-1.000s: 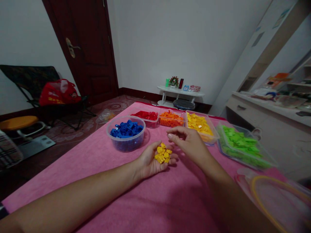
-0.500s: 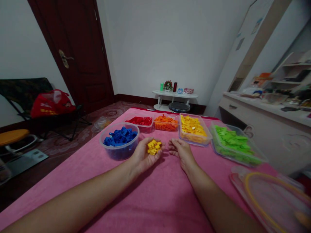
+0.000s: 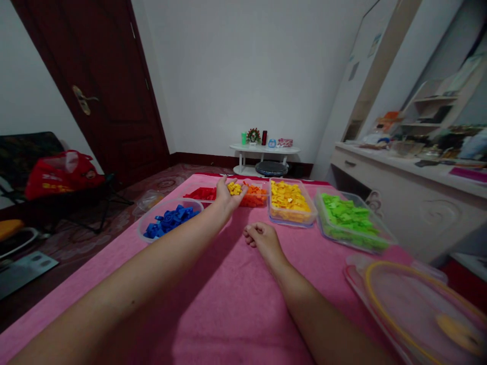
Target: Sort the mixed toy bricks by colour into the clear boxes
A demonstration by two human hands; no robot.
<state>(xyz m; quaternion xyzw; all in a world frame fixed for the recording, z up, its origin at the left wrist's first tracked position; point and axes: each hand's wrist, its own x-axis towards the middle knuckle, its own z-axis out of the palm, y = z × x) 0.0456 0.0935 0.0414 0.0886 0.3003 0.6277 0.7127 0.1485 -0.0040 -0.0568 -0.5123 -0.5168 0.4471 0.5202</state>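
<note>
My left hand (image 3: 227,195) is raised and cups a small pile of yellow toy bricks (image 3: 234,188) in its palm. It reaches over the near side of the boxes of red bricks (image 3: 203,194) and orange bricks (image 3: 253,196), partly covering both. My right hand (image 3: 262,237) rests low over the pink cloth with its fingers curled in; whether anything is inside them is hidden. Ahead of it stands a clear box of yellow bricks (image 3: 289,197). Behind my left forearm is a round tub of blue bricks (image 3: 171,221), partly hidden.
A clear box of green bricks (image 3: 350,217) stands on the right of the pink cloth (image 3: 236,304). Stacked lids (image 3: 411,299), one yellow-rimmed, lie at the near right. Beyond the table are a small white table (image 3: 262,149), a door and a cluttered white counter (image 3: 411,170).
My left hand has moved forward and up with the yellow bricks, from beside the blue tub to the red and orange boxes. My right hand's fingers have curled in more. The view has shifted.
</note>
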